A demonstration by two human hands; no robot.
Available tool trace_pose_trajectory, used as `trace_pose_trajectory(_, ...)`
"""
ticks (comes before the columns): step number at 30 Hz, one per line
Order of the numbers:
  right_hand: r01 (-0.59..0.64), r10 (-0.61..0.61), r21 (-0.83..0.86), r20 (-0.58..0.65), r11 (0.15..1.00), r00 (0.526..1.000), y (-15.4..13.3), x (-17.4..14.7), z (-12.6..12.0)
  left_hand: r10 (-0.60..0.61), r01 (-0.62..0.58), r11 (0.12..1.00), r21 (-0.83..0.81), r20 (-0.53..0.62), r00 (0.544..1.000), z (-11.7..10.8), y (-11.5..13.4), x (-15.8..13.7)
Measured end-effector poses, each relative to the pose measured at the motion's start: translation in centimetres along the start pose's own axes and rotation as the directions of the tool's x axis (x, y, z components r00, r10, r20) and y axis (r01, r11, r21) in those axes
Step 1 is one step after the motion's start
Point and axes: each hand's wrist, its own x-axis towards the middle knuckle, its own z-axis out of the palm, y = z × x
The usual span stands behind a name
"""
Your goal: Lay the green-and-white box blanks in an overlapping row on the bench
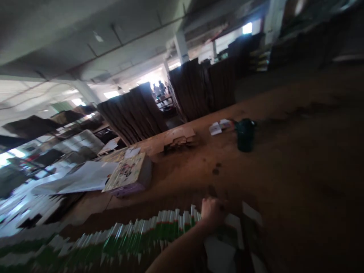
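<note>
My left hand (211, 211) reaches in from the bottom middle and rests at the right end of a long row of green and white flattened cartons (142, 229). Its fingers look curled; blur and shadow hide what is between them. The cartons stand on edge, packed close together, along the near side of a brown table (187, 170). Just right of the hand, more white and dark green carton pieces (222, 250) lie at an angle in shadow. My right hand is out of view.
A printed box (127, 174) sits on the table at left, beside white sheets (88, 176). Farther back are cardboard scraps (179, 137), small papers (216, 129) and a dark green container (245, 135). Tall cardboard stacks (133, 113) stand beyond, with people (159, 89) far behind.
</note>
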Motion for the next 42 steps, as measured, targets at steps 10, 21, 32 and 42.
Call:
trace_pose_trajectory(10,-0.224,0.215,0.114,0.083,0.968,0.973,-1.0,-1.6,2.7,-0.008,0.011,0.997,0.078,-0.036,0.999,0.0,0.0,-0.3)
trace_pose_trajectory(21,-0.179,0.165,0.107,0.127,0.978,0.978,-1.6,-1.6,2.4,0.066,-0.065,0.987,0.15,0.0,0.998,-0.3,0.1,-0.4)
trace_pose_trajectory(32,-0.093,0.107,-0.145,0.088,0.985,0.99,-3.4,-1.0,1.3,0.121,-0.125,0.966,0.228,0.031,0.992,0.0,0.1,-0.5)
trace_pose_trajectory(42,-0.037,0.053,-0.281,0.048,0.959,0.997,3.8,-1.9,-6.7,0.284,-0.304,0.927,0.219,0.12,0.951,1.5,0.5,0.2)
